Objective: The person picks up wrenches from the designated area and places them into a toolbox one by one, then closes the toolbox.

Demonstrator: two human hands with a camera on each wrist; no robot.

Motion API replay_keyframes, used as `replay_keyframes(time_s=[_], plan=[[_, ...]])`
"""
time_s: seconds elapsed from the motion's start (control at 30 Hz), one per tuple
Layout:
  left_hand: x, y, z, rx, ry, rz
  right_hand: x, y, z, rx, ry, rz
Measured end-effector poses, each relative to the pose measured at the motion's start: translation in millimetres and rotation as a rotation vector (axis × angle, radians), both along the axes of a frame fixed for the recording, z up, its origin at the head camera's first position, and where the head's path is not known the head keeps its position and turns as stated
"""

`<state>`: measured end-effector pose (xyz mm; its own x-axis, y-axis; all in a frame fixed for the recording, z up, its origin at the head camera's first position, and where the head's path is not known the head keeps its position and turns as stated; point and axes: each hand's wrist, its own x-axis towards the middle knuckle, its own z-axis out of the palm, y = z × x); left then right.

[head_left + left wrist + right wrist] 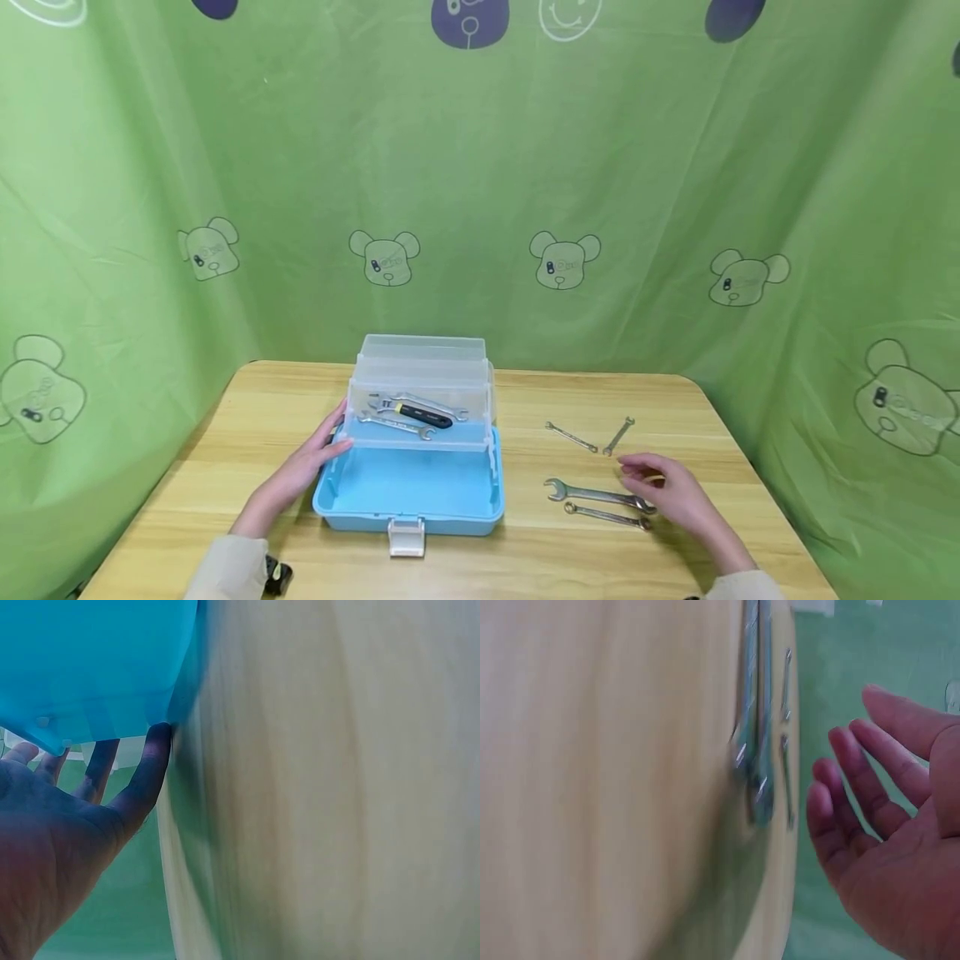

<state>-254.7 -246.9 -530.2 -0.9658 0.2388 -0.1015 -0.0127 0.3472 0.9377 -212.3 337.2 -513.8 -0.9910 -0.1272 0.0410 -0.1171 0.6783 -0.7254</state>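
A light blue toolbox (420, 483) with raised clear trays (420, 371) stands on the table. My left hand (303, 467) holds its left side, thumb over the rim and fingers along the outer wall; in the left wrist view the fingertips meet the blue wall. An adjustable wrench (423, 415) with a black handle and two silver wrenches lie in the lowest tray. On the right, my right hand (675, 492) hovers with loosely bent fingers, holding nothing, by the end of a large open-end wrench (596, 495). A slimmer wrench (606, 516) lies just in front of that one.
Two small wrenches lie farther back on the right, one slanting (572, 437) and one more upright in view (619, 436). The toolbox's white latch (407, 537) hangs down at the front. Green patterned cloth (480, 167) surrounds the wooden table (270, 392).
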Motion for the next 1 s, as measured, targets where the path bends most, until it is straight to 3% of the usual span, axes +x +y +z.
replay_keyframes(time_s=[0.23, 0.53, 0.83, 1.0], plan=[[-1.3, 1.6, -0.4, 0.008, 0.005, -0.007, 6.6, 27.2, -16.1, 0.102, -0.031, -0.072], [-0.3, 1.3, 1.0, -0.002, 0.005, 0.001, 8.4, 32.1, -28.0, -0.006, -0.029, 0.017], [0.5, 0.1, 1.5, -0.005, 0.008, -0.002, 6.6, 35.8, -33.2, 0.028, -0.051, 0.019], [-0.1, -0.3, -0.7, -0.011, 0.010, -0.001, 1.8, 36.1, -30.8, 0.046, -0.040, 0.077]])
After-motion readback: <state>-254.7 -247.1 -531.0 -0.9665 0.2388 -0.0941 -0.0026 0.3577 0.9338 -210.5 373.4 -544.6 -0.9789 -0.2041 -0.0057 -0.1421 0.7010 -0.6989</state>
